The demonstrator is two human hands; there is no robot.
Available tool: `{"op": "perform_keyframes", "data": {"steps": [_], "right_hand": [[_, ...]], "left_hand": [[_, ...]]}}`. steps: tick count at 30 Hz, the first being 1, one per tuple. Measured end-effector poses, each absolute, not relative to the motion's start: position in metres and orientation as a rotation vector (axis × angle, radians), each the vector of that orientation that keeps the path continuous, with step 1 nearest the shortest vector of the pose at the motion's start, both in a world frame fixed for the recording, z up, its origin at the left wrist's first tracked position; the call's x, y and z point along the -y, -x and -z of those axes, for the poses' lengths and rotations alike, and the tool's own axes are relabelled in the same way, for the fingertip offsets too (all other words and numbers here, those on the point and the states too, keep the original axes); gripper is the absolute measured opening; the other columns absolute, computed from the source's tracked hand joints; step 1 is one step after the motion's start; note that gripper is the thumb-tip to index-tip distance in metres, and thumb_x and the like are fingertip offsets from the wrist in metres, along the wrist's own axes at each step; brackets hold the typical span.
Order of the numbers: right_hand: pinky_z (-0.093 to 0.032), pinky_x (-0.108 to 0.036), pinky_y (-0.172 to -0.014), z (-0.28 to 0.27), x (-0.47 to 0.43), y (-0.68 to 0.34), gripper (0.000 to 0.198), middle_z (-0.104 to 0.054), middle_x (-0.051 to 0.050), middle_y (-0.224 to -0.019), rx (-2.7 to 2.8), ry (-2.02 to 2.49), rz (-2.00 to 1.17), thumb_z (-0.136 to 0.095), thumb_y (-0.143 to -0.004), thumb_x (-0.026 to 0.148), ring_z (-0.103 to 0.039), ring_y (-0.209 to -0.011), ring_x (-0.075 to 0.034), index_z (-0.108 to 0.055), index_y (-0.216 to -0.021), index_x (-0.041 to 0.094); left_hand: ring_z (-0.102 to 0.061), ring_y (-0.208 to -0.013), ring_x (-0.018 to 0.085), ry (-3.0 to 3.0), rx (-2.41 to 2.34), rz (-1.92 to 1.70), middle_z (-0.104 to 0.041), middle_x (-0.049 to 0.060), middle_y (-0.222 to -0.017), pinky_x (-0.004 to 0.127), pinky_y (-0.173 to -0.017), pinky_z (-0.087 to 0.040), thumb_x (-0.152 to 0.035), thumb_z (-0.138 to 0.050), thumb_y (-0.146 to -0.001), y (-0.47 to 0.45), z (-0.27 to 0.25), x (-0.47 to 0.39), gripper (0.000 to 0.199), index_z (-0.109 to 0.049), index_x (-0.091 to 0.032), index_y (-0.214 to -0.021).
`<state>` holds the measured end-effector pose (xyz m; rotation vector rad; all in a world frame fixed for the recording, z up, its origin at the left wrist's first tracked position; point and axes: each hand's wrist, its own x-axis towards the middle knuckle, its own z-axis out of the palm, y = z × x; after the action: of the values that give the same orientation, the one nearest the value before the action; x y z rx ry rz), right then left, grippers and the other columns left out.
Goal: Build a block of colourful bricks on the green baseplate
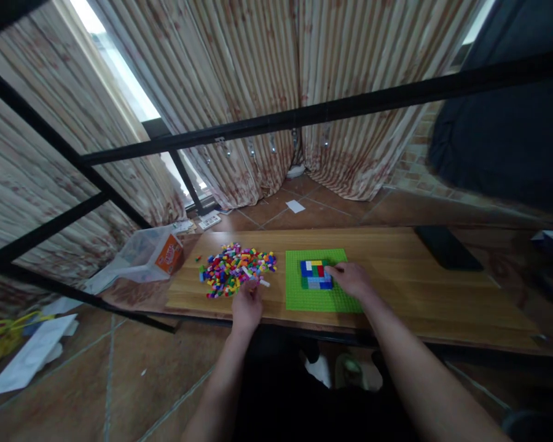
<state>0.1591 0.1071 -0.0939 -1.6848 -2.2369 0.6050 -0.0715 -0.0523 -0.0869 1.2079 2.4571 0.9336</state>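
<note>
A bright green baseplate [295, 294] lies on the wooden table, bearing a low block of building bricks [311, 276] in blue, white, yellow, red, green and grey. My right hand [350, 277] reaches in from the right, its fingers pinched together at the right edge of the built bricks; what they grip is too small to tell. Left of the plate spreads a heap of loose small bricks [233, 267] in many colours. At the heap's near edge is my left hand [247, 304], fingers curled closed, their contents hidden. A long white brick [264, 283] lies just beside its fingertips.
A clear plastic tub [150, 255] with an orange label stands past the table's left end. On the right of the table [396, 288] lies a dark flat object [448, 248]. A black metal bar [267, 126] crosses above the far side, before striped curtains [253, 73].
</note>
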Motion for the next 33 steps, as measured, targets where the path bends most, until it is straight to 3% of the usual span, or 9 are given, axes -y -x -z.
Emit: {"op": "perform_keyframes", "data": {"steps": [6, 18, 33], "right_hand": [[-0.045, -0.031, -0.067, 0.092, -0.105, -0.155, 0.042, -0.073, -0.015, -0.084, 2.288, 1.712, -0.532, -0.045, -0.092, 0.042, -0.068, -0.081, -0.025, -0.074, -0.079, 0.014], [-0.043, -0.030, -0.065, 0.093, -0.106, -0.157, 0.037, -0.073, -0.014, -0.084, 2.371, 1.700, -0.472, -0.047, -0.090, 0.040, -0.067, -0.081, -0.024, -0.075, -0.084, 0.016], [-0.043, -0.032, -0.065, 0.092, -0.106, -0.157, 0.036, -0.073, -0.014, -0.085, 2.408, 1.693, -0.490, -0.048, -0.090, 0.039, -0.067, -0.080, -0.026, -0.075, -0.087, 0.015]], "left_hand": [[-0.064, -0.093, 0.022, -1.345, -2.532, -0.862, -0.067, 0.011, -0.104, 0.033, -0.086, -0.048, -0.015, -0.048, -0.084, 0.070, 0.096, 0.059, 0.027, -0.064, -0.016, -0.106], [-0.063, -0.083, 0.017, -1.162, -2.614, -1.041, -0.063, 0.008, -0.098, 0.028, -0.077, -0.049, -0.014, -0.053, -0.079, 0.089, 0.104, 0.076, 0.028, -0.061, -0.016, -0.106], [-0.061, -0.096, 0.021, -1.262, -2.679, -0.798, -0.059, 0.010, -0.107, 0.030, -0.083, -0.047, -0.023, -0.056, -0.083, 0.081, 0.098, 0.060, 0.033, -0.058, -0.018, -0.115]]}}
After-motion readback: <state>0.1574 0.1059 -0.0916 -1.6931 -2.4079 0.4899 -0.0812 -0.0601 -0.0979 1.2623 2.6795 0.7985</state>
